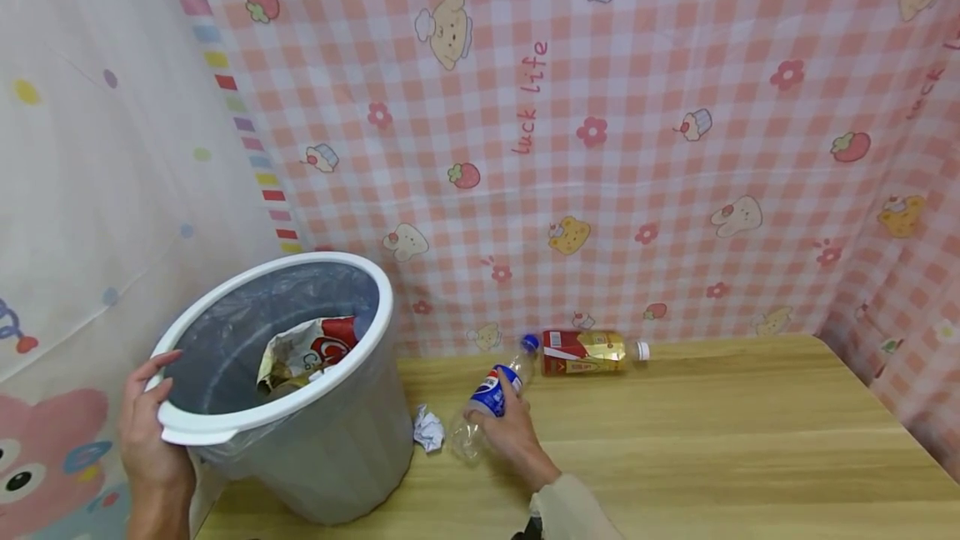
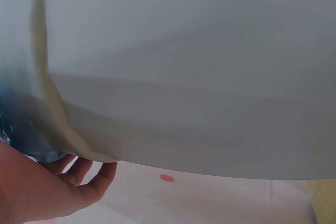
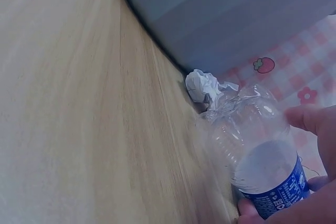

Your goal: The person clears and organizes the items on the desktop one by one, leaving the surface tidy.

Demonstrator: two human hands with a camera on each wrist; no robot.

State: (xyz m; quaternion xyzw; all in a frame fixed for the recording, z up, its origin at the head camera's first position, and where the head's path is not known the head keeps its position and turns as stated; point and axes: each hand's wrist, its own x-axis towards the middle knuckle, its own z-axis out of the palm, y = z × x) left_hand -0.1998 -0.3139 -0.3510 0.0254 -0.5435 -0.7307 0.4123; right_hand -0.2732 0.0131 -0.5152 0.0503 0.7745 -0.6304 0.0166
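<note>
My left hand (image 1: 156, 432) grips the white rim (image 1: 385, 298) of a grey trash can, which leans to the left. In the left wrist view its fingers (image 2: 102, 182) curl at the can's edge. A plastic liner (image 1: 217, 357) covers the inside, where crumpled wrappers (image 1: 307, 348) lie. My right hand (image 1: 513, 436) holds a clear plastic Pepsi bottle (image 1: 489, 394) around its blue label. The bottle lies tilted, its blue cap pointing to the back wall. Its clear base (image 3: 252, 114) is close to a crumpled paper ball (image 3: 202, 87) in the right wrist view.
Behind the Pepsi bottle, a red and gold bottle (image 1: 585, 352) with a white cap lies on its side by the wall. The wooden table (image 1: 712, 440) reaches to the right. A pink checked cloth (image 1: 600, 190) hangs behind, and a white printed cloth (image 1: 112, 173) at left.
</note>
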